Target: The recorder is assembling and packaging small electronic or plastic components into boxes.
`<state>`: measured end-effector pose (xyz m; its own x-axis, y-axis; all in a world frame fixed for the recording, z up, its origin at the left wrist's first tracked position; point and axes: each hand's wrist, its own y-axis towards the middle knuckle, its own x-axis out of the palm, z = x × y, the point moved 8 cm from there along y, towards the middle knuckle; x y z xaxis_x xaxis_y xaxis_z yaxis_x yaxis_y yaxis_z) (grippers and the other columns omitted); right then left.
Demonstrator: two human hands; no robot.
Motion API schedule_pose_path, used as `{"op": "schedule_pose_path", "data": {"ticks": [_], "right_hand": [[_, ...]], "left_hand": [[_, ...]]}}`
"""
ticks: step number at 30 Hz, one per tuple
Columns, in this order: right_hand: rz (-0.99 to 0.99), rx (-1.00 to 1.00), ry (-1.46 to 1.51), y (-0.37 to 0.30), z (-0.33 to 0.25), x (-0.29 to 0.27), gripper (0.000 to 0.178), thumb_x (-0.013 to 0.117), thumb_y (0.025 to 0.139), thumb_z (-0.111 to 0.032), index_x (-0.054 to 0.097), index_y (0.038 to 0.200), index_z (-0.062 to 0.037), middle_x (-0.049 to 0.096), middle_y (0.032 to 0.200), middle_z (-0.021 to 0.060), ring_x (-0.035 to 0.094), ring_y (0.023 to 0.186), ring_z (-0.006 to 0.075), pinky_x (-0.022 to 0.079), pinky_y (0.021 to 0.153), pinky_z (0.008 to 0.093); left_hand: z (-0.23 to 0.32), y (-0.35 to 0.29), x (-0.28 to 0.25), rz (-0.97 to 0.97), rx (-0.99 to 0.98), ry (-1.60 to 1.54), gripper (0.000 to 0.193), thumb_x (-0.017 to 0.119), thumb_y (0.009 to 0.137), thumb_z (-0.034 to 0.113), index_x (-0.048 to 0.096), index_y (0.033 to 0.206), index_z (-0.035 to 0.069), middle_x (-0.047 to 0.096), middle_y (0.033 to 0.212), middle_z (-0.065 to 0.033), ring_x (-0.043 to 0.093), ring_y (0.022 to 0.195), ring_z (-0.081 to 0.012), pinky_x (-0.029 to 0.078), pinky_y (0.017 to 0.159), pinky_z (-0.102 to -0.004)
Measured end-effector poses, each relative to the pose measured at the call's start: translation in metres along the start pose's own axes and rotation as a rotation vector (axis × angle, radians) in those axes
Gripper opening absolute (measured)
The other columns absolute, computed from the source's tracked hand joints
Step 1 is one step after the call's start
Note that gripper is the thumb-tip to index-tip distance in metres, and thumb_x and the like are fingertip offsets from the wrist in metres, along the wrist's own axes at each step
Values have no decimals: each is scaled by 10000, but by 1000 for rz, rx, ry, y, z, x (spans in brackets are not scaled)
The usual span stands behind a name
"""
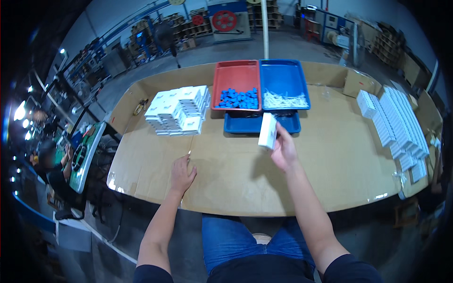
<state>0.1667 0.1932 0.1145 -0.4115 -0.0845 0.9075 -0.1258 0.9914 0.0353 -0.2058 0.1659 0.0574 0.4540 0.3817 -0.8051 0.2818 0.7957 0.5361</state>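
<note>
My right hand (285,150) grips a small white box (267,131) by its right side, raised above the table in front of the trays. The box is tilted, and dark print shows on its face. My left hand (182,173) rests on the cardboard table top (226,174), with its thumb apart from the fingers and nothing visible in its grasp. A tiny bright spot lies by its fingertips, too small to make out. Beyond that hand stands a stack of white boxes (170,111).
A red tray (236,75) holds blue pieces, and a blue tray (283,75) holds thin white pieces. Under them sits another blue tray (240,125). Rows of white boxes (398,120) line the right side. Cardboard walls (198,73) edge the table. Far left, a person (56,165) sits at a green bench.
</note>
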Motion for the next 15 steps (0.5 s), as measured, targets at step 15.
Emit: {"op": "schedule_pose_path", "data": {"ticks": [15], "right_hand": [[245, -308, -994, -172, 18, -54, 238, 595, 1090, -229, 657, 1097, 1, 665, 901, 39, 617, 806, 85, 514, 729, 261]], "left_hand": [[310, -51, 71, -925, -921, -1700, 797, 312, 1073, 688, 440, 1504, 31, 675, 1262, -168, 740, 1038, -309, 608, 968, -423]]}}
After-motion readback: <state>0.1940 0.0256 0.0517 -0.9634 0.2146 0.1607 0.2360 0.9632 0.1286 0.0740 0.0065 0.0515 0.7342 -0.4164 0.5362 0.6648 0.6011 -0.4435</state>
